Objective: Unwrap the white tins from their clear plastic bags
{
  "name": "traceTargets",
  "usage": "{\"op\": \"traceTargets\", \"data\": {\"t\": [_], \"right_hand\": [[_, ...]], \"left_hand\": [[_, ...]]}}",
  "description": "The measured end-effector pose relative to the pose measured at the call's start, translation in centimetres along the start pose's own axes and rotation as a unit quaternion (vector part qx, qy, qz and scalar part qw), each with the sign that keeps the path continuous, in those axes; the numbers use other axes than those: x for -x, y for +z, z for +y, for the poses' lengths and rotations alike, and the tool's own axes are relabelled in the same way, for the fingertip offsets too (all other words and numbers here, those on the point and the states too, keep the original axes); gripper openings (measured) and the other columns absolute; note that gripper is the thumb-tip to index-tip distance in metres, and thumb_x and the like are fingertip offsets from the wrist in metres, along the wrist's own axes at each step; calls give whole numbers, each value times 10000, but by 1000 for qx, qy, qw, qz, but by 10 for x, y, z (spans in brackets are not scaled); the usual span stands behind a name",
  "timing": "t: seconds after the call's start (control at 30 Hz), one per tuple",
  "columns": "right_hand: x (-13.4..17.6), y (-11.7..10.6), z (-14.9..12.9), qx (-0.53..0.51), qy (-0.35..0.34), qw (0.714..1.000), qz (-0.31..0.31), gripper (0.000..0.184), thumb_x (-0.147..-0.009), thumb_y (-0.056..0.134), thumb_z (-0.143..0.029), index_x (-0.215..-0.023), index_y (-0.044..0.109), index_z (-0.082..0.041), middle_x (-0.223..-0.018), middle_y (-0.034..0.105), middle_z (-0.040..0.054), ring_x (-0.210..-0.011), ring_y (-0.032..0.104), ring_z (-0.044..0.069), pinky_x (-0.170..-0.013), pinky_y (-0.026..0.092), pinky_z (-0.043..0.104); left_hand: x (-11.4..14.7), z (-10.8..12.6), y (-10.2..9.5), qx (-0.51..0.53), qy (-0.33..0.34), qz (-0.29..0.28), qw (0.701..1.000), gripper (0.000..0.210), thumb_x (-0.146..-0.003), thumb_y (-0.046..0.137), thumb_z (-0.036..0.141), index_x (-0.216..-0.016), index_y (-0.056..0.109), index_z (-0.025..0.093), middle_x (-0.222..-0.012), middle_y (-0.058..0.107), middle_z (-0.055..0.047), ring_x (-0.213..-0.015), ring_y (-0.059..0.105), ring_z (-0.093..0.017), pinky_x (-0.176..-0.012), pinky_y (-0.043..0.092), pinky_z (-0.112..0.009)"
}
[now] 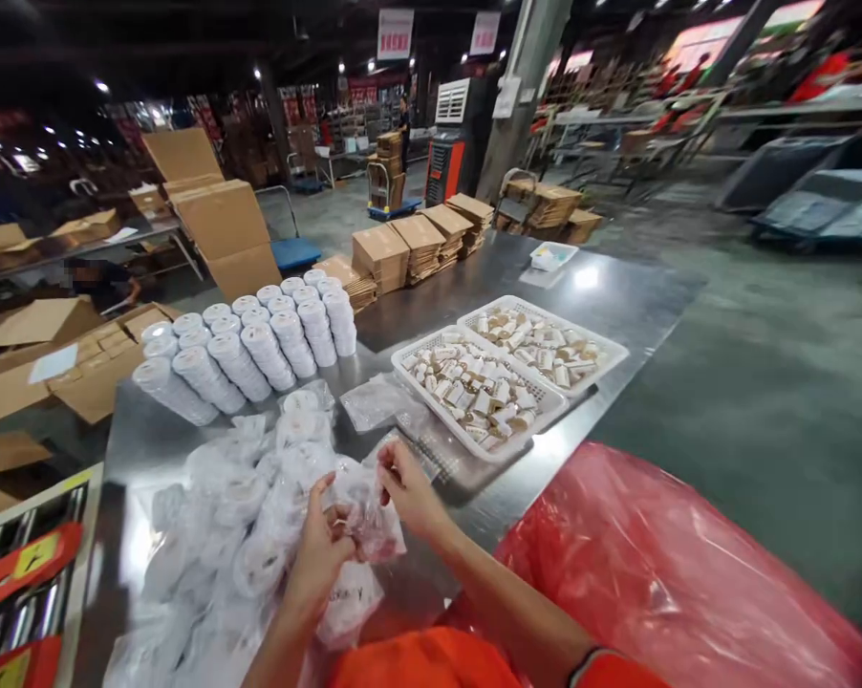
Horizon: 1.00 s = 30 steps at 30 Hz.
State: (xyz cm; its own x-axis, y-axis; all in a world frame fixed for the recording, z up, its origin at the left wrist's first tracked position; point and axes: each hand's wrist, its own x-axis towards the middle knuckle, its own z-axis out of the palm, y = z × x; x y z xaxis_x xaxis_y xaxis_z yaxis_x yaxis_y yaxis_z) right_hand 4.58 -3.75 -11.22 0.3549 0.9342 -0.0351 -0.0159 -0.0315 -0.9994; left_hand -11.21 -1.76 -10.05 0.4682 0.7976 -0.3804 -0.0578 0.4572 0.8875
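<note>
Between my two hands is a clear plastic bag (pixel 375 521), crumpled and see-through. My left hand (pixel 325 535) has its fingers curled round the bag's left side. My right hand (pixel 404 483) pinches the bag's upper right edge. What lies inside the bag is hard to make out. Left of my hands spreads a heap of bagged white round items (pixel 245 516). Behind the heap, white round discs (pixel 259 344) stand in several tall stacks. Flat clear bags (pixel 377 401) lie just beyond my hands.
Two white baskets (pixel 556 413) of small white-and-tan pieces stand on the metal table (pixel 617 277). Flattened cartons (pixel 409 244) line its far edge. A small white tray (pixel 552 256) sits at the back. Red plastic sheeting (pixel 675 564) bulges at the right; rollers (pixel 30 612) lie left.
</note>
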Motion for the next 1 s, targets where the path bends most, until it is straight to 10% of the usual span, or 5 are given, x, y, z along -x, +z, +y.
{"op": "traceTargets", "data": {"t": [0.1, 0.2, 0.33, 0.6, 1.0], "right_hand": [[8, 16, 12, 22, -9, 1000, -16, 51, -808, 445, -247, -857, 442, -235, -679, 453, -65, -576, 481, 123, -547, 422, 256], [11, 24, 18, 46, -16, 999, 3, 39, -805, 478, -236, -840, 467, -226, -738, 492, -37, -688, 507, 145, -651, 442, 287], [1, 16, 12, 6, -16, 1000, -3, 157, -845, 484, -348, -935, 486, -219, -818, 548, 1, -765, 553, 169, -707, 469, 326], [-39, -36, 37, 97, 22, 991, 85, 270, -855, 447, -456, -952, 489, -208, -860, 578, 26, -796, 589, 179, -691, 472, 309], [-89, -59, 152, 447, 212, 853, 165, 307, -786, 509, -138, -1082, 592, -127, -1147, 583, 214, -1134, 536, 363, -892, 385, 443]], "left_hand": [[-8, -6, 3, -19, -26, -50, 998, 998, -516, 500, 76, -1438, 181, 290, -732, 506, 81, -565, 510, -94, -503, 410, -204], [-19, -12, 8, -67, 12, -62, 996, 548, -543, 523, 103, -1085, 569, 172, -697, 528, 54, -599, 527, -106, -537, 445, -228], [-44, 1, 1, -92, 61, 12, 994, 175, -591, 575, 167, -756, 628, 144, -619, 570, 30, -530, 516, -110, -493, 406, -233], [-104, 70, -95, -19, 140, 241, 960, 304, -553, 656, 253, -834, 561, 191, -594, 479, 99, -537, 424, -50, -536, 343, -174], [-111, 33, -153, -230, -55, 271, 933, 281, -580, 627, 364, -802, 604, 194, -412, 448, 76, -388, 417, -149, -434, 281, -255]]}}
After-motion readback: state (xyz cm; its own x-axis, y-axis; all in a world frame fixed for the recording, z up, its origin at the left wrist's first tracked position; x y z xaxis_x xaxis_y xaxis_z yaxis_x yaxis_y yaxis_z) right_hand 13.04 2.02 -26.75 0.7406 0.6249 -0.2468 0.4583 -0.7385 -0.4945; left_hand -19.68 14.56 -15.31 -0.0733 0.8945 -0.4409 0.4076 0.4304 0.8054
